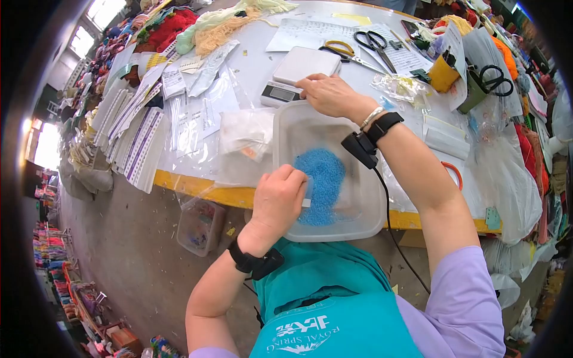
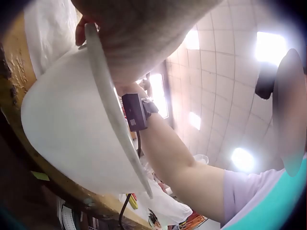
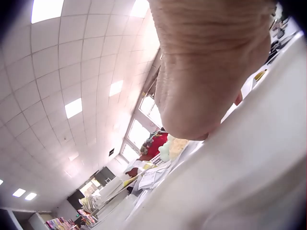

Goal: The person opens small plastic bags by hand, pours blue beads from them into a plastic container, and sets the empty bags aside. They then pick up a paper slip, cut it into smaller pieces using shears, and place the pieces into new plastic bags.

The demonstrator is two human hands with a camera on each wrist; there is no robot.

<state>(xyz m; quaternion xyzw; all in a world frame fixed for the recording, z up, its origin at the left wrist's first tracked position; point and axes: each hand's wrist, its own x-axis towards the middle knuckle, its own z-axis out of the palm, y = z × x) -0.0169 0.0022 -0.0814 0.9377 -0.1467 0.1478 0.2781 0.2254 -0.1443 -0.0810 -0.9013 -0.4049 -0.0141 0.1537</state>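
A translucent plastic tub (image 1: 367, 203) stands at the table's front edge with a heap of small blue beads (image 1: 322, 179) in it. The left hand (image 1: 279, 197), its fingers curled, pinches a small clear piece with a white label (image 1: 306, 203) at the tub's left side, by the beads. Beyond the tub, the right hand (image 1: 334, 95) touches the near right part of a digital scale (image 1: 307, 64) with its fingertips; the fingers look extended. The left wrist view shows the tub's outer wall (image 2: 72, 120) below the left hand (image 2: 144, 38). In the right wrist view the right hand (image 3: 206, 72) hides its own fingertips.
Clear bags (image 1: 245, 140) and printed cards (image 1: 137, 128) lie left of the tub. Behind are scissors (image 1: 373, 45) and papers; at the right stand a yellow cup (image 1: 441, 73) and plastic bags (image 1: 501, 179). A small bin (image 1: 200, 227) is below the table edge.
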